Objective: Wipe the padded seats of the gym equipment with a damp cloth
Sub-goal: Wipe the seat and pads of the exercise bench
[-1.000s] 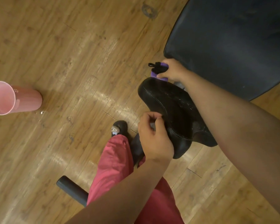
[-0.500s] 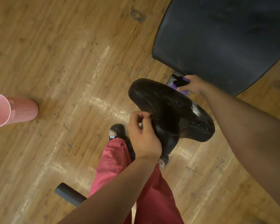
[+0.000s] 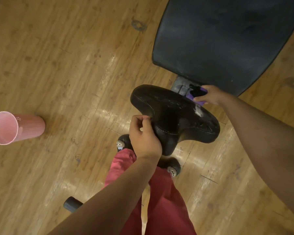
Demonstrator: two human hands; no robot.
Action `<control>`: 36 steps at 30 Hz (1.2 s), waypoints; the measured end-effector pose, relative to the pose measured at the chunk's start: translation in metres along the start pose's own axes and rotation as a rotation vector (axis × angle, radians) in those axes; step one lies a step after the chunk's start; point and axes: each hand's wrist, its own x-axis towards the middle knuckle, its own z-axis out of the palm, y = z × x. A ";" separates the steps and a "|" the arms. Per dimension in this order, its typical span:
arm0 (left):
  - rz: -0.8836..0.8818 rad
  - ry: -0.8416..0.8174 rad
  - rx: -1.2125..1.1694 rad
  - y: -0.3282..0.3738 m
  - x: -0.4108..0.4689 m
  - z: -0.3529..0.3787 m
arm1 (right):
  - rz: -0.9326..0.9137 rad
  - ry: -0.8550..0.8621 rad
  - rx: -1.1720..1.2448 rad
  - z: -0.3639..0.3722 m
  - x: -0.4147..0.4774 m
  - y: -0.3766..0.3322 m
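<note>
While the large dark padded bench cushion [image 3: 227, 39] stays behind it, the black saddle-shaped padded seat [image 3: 173, 116] now shows a pale wet smear near its wide end. The left hand [image 3: 143, 136] still pinches the seat's near edge. The right hand [image 3: 209, 96] has slid along the far rim toward that wide end, clutching the purple-and-black cloth [image 3: 196, 94] there.

Red trousers [image 3: 161, 200], black charm-topped shoes [image 3: 124, 140]
</note>
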 end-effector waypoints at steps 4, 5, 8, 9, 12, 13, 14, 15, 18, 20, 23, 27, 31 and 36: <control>-0.008 -0.011 0.001 0.002 -0.001 -0.001 | 0.050 0.010 0.006 -0.005 -0.014 0.014; -0.015 -0.015 0.004 0.003 -0.001 -0.001 | 0.066 0.020 0.003 -0.007 -0.017 0.019; -0.023 -0.016 0.007 0.004 -0.002 -0.001 | 0.079 0.070 0.003 -0.009 -0.023 0.032; -0.017 -0.014 0.015 0.005 -0.003 -0.001 | 0.081 0.083 0.007 -0.010 -0.027 0.034; 0.000 -0.013 0.040 0.006 -0.003 -0.001 | 0.101 0.093 0.010 -0.012 -0.038 0.044; 0.001 -0.015 0.055 0.006 -0.003 -0.001 | 0.098 0.102 0.010 -0.012 -0.044 0.046; 0.007 -0.014 0.075 0.005 -0.003 -0.001 | 0.094 0.114 0.024 -0.012 -0.048 0.049; 0.022 -0.009 0.098 0.005 -0.004 -0.002 | 0.091 0.127 0.043 -0.012 -0.053 0.051; 0.114 -0.008 0.188 0.005 -0.005 -0.004 | 0.082 0.157 0.103 -0.011 -0.064 0.061; 0.190 -0.053 0.248 0.007 -0.006 -0.005 | 0.070 0.179 0.134 -0.010 -0.071 0.068; 0.180 -0.069 0.269 0.012 -0.012 0.001 | 0.032 0.190 0.200 -0.007 -0.079 0.077; 0.058 0.066 0.286 0.014 -0.017 0.012 | -0.009 0.245 0.256 0.001 -0.092 0.092; 0.122 0.120 0.319 0.013 -0.018 0.015 | -0.065 0.319 0.275 0.011 -0.110 0.094; 0.144 0.123 0.344 0.008 -0.014 0.012 | -0.089 0.427 0.368 0.031 -0.131 0.091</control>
